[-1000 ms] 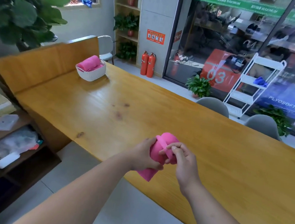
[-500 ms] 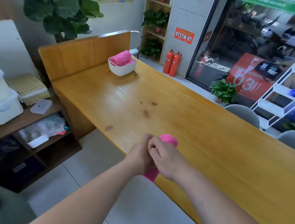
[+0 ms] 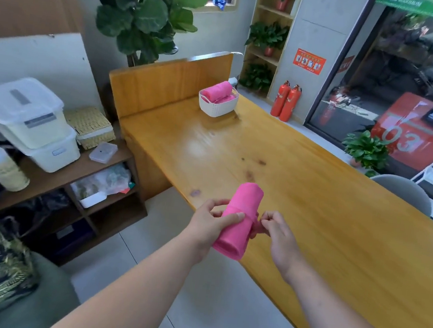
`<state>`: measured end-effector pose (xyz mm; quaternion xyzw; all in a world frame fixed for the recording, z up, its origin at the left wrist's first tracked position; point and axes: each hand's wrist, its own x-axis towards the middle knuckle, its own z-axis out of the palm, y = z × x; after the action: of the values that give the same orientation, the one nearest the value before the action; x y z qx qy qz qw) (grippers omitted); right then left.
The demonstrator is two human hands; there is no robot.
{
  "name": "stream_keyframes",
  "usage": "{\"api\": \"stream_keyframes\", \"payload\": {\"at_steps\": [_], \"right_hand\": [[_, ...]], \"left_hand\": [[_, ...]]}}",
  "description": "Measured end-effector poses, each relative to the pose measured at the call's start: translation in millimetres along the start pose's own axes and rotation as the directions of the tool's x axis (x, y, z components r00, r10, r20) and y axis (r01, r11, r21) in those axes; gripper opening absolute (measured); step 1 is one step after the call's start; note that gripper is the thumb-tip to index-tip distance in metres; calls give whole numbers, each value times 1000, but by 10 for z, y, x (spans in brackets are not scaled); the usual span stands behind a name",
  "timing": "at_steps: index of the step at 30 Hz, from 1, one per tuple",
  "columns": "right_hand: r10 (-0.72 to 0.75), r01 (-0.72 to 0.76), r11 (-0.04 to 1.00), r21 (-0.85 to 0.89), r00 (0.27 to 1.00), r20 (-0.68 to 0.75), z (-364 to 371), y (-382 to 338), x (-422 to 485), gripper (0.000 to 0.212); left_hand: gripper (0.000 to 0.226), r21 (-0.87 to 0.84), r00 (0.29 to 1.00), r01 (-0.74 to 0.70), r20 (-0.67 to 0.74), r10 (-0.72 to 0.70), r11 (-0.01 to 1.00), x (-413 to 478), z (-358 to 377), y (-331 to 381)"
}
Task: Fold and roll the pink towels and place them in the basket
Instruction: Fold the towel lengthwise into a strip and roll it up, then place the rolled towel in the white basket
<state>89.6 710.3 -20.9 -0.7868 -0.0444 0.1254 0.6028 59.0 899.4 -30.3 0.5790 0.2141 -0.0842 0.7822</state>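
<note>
A rolled pink cloth towel (image 3: 238, 220) is gripped round its middle by the left hand (image 3: 208, 226) above the long wooden table's (image 3: 313, 202) near edge, probably so it cannot unroll. Its loose edge is pinched by the right hand (image 3: 279, 234), apparently for tucking. The white plastic basket (image 3: 216, 110) stands well apart.

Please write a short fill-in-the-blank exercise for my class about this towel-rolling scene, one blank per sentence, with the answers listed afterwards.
1. The left hand and the right hand hold a rolled towel that is ____ in colour.
2. The basket at the far end of the table is ____ in colour.
3. On the floor by the glass door stand ____ red fire extinguishers.

Missing words: pink; white; two.
</note>
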Motion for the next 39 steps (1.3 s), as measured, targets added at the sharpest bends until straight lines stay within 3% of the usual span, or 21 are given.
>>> {"api": "stream_keyframes", "payload": {"at_steps": [3, 6, 8, 10, 12, 14, 16, 19, 22, 26, 31, 33, 37, 39], "right_hand": [[-12, 12, 1000, 3, 1000, 21, 214, -56, 80, 16], [-110, 117, 974, -192, 993, 47, 344, -186, 116, 13], [-198, 230, 912, -339, 972, 127, 510, -378, 123, 11], [-236, 315, 840, -442, 945, 226, 702, -604, 138, 15], [-199, 292, 853, -433, 948, 248, 819, -769, 247, 16], [-175, 283, 863, -419, 945, 277, 924, -888, 367, 10], [-176, 331, 825, -457, 920, 350, 1001, -944, 412, 10], [-186, 437, 769, -466, 851, 491, 1241, -921, 425, 11], [-264, 468, 750, -467, 860, 437, 1318, -775, 599, 11], [-170, 305, 892, -334, 910, 378, 1390, -572, 987, 13], [-60, 181, 920, -348, 942, 331, 1577, -245, 1592, 17], [-29, 155, 931, -330, 934, 357, 1651, -249, 1796, 27], [-61, 199, 956, -215, 853, 518, 1907, -597, 2152, 71], [-84, 192, 972, -134, 820, 566, 2034, -761, 2380, 83]], "left_hand": [[56, -51, 999, -18, 45, 20, 999, -18, -152, 20], [62, 224, 989, -138, -25, 147, 965, 42, -315, 77], [80, 457, 969, -176, -74, 235, 872, 103, -433, 106], [98, 569, 952, -207, -70, 298, 796, 116, -534, 126], [110, 684, 937, -245, -16, 349, 688, 109, -607, 155], [108, 775, 922, -272, 41, 384, 570, 42, -647, 183], [92, 809, 904, -283, 46, 424, 515, 13, -643, 191], [101, 789, 889, -223, -75, 451, 573, 7, -830, 248], [116, 697, 867, -181, -220, 448, 694, 6, -1106, 301], [121, 612, 832, -137, -355, 426, 779, 155, -1427, 309], [113, 491, 814, -131, -443, 376, 861, 578, -1737, 489], [112, 481, 818, -129, -443, 367, 867, 790, -1872, 645], [109, 499, 813, -134, -439, 383, 856, 1192, -2056, 987], [102, 527, 815, -142, -418, 401, 838, 1391, -2091, 1155]]}}
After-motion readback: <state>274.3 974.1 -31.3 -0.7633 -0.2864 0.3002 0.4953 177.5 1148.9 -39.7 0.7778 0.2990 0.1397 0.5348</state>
